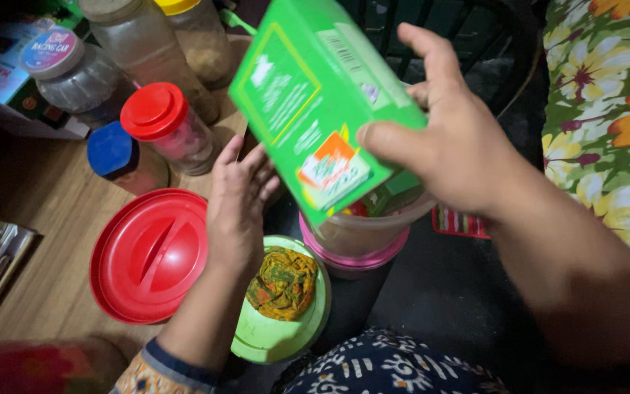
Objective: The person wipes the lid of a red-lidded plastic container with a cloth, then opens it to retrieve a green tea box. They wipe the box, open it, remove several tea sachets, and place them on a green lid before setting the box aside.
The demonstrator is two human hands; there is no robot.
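Crowded wooden table (45, 292), right hand (461, 153) gripping green box (308, 102), jars close.

box (308, 102): glossy printed cardboard
lid (147, 255): smooth, shiny red plastic
plate (271, 339): smooth pale-green plastic
tub (359, 237): clear plastic with a pink base
jars (140, 44): clear plastic, dusty-looking, with plastic caps
table (45, 204): matt wood
cloth (607, 109): flowered fabric

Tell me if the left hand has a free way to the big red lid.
Probably yes: the left hand is empty, fingers spread, right beside the red lid on the wooden table, with nothing between them.
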